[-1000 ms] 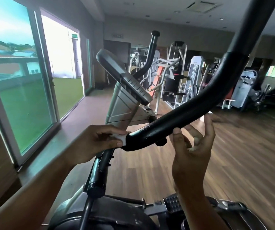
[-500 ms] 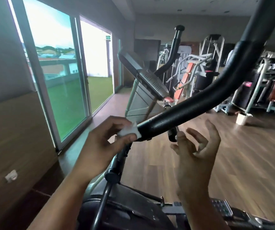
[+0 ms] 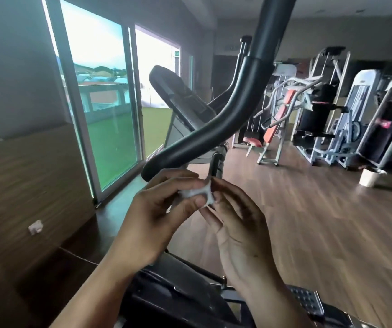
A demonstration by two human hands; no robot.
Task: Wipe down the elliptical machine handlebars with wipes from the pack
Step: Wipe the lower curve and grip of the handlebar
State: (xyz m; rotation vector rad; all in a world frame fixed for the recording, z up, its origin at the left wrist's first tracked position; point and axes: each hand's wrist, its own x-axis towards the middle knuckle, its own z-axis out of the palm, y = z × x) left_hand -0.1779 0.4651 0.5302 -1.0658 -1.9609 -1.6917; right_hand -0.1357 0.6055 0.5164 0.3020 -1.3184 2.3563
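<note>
Both hands, left hand (image 3: 157,216) and right hand (image 3: 240,230), pinch a wipe (image 3: 199,194) below the handlebar (image 3: 213,129).

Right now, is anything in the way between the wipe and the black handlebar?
No, nothing visible. The left hand and right hand pinch the wipe near the handlebar's lower end, with only air between.

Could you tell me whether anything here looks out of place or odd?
Only a small thing: the wipe is scrunched into a tiny wad, pinched between the left hand and right hand, off the handlebar. Nothing looks spilled or broken.
</note>
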